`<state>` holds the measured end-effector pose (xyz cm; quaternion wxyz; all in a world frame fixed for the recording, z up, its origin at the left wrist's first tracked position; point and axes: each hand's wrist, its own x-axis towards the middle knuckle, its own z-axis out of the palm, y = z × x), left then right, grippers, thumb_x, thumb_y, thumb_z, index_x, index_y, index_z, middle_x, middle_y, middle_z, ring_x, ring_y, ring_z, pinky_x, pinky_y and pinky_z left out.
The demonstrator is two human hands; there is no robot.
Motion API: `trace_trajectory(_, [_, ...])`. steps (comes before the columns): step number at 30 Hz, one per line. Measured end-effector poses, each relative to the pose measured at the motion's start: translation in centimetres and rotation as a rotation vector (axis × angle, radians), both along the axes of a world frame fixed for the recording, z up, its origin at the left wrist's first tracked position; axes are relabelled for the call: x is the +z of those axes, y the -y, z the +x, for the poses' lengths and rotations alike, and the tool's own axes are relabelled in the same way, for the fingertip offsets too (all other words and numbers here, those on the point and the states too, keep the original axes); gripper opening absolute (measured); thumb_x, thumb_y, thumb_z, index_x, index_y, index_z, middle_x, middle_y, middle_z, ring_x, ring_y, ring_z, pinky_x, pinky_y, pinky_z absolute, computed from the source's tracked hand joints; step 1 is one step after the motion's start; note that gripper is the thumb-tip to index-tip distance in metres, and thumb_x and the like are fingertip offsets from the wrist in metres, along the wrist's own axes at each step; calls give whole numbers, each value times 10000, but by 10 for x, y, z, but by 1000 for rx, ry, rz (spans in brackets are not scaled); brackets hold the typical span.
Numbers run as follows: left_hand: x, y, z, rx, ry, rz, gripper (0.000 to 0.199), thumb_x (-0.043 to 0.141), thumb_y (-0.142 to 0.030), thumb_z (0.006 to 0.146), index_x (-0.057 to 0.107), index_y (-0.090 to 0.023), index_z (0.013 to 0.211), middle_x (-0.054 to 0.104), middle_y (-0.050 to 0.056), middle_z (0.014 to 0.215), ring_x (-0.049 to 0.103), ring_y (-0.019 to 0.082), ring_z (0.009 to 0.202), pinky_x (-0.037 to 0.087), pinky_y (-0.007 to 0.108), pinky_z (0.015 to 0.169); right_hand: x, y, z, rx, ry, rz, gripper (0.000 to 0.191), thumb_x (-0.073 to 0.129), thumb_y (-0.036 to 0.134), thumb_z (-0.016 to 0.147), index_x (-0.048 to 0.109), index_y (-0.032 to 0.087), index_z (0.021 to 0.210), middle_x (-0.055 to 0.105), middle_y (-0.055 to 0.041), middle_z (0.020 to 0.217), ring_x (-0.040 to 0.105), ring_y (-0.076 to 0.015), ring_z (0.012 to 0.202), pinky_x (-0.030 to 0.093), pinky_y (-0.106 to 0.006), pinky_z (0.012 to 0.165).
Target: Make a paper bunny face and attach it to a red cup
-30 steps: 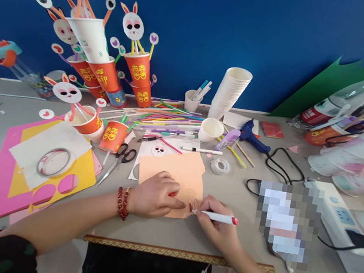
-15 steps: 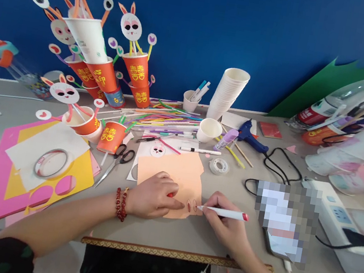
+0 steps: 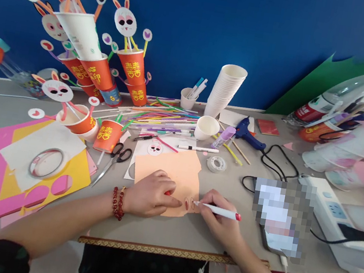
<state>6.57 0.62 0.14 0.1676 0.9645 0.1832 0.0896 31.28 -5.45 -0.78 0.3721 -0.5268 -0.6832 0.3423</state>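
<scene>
My right hand [image 3: 219, 217] grips a white marker pen [image 3: 223, 212] with a red end, its tip on the orange paper [image 3: 170, 162]. Two small oval outlines in red are drawn near the sheet's lower right corner, and the tip is at the right one. My left hand [image 3: 155, 192] presses the sheet down, its index finger stretched toward the ovals. A small red piece [image 3: 168, 193], perhaps the marker's cap, shows between its curled fingers. Under the sheet's upper edge lies white paper with a small round rabbit face [image 3: 155, 149].
Scissors [image 3: 115, 160] and a tape ring [image 3: 47, 163] on coloured sheets lie left. Cups with rabbit faces [image 3: 132, 70] stand behind them. Pipe cleaners [image 3: 160, 116], stacked white cups [image 3: 224, 92], a glue gun [image 3: 248, 133], a phone [image 3: 278, 218] and a power strip [image 3: 332, 217] are farther back and right.
The marker tip has moved slightly left, onto the right oval. My left hand keeps its place on the paper. The whole view has shifted a little.
</scene>
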Motion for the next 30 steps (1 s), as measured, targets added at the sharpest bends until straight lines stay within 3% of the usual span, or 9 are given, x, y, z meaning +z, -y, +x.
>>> trace_trajectory(30, [-1, 1, -1, 1, 37, -16, 333, 471, -209, 885, 644, -286, 1158, 488, 29, 834, 446, 188, 763, 340, 363, 819, -2, 0, 0, 12, 57, 10, 170, 533, 215, 855, 500, 213, 688, 501, 35, 582, 446, -123, 508, 338, -243, 504])
